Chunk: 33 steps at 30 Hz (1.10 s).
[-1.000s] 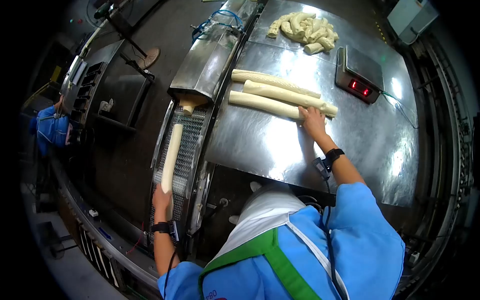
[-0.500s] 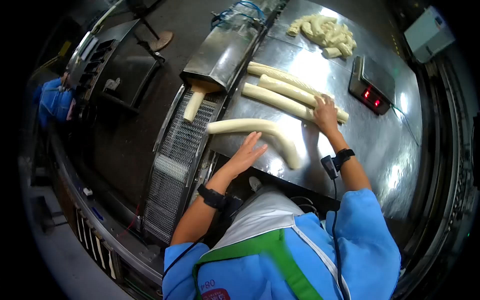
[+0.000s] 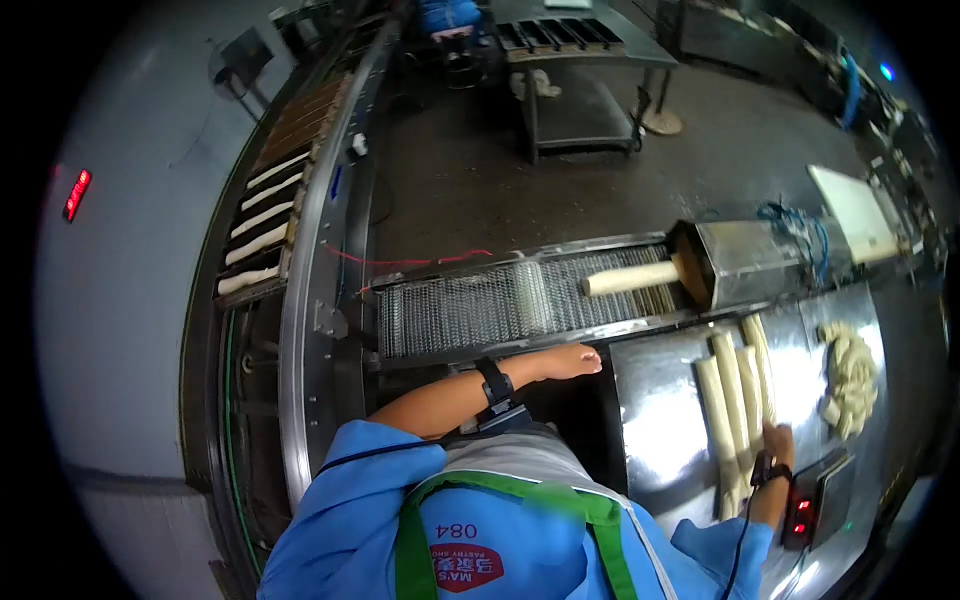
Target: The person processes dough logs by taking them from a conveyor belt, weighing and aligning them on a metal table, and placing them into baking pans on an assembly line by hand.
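Note:
My left hand [image 3: 572,362] hovers between the conveyor and the metal table's near left corner, fingers curled and nothing in them. At the lower end of several long pale dough rolls [image 3: 715,405] is my right hand [image 3: 778,442], close to the scale; its fingers are too small and covered to make out. The rolls lie side by side on the metal table [image 3: 650,400], and the one at the right has a twisted surface. Another roll [image 3: 632,278] sticks out of the metal housing [image 3: 755,262] onto the mesh conveyor belt [image 3: 450,312].
A scale [image 3: 822,495] with red digits stands beside my right hand. Behind it lies a heap of dough pieces [image 3: 850,380]. Black trays with dough strips [image 3: 262,218] line the far left. A co-worker in blue [image 3: 450,15] is at the top, by a second table [image 3: 585,95].
The view has swung toward the left. The bent roll now lies against the others on the table. My left hand has curled and moved away from it, and the roll from the housing reaches farther out.

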Each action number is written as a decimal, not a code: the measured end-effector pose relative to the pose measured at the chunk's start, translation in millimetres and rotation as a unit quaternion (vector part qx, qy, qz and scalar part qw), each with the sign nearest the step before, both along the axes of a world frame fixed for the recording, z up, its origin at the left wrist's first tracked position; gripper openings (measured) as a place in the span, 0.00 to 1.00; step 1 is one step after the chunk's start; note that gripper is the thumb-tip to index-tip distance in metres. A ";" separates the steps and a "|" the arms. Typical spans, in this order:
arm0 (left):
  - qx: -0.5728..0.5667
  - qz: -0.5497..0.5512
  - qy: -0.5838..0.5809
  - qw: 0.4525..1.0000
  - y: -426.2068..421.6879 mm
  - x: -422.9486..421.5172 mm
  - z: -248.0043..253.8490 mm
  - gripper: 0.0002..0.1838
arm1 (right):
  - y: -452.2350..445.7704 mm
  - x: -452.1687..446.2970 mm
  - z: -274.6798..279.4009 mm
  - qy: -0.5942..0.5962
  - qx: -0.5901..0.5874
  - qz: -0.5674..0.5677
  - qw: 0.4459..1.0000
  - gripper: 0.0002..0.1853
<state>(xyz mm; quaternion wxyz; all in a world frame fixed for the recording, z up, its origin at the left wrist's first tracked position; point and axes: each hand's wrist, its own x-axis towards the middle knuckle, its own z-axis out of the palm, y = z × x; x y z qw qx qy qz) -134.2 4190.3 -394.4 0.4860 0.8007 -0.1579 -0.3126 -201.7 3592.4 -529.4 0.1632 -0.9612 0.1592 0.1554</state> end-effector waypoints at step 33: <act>0.174 -0.057 -0.321 0.929 -27.8 85.9 -21.7 0.20 | 230.7 -134.5 143.1 -0.153 -0.173 -0.085 0.969 0.21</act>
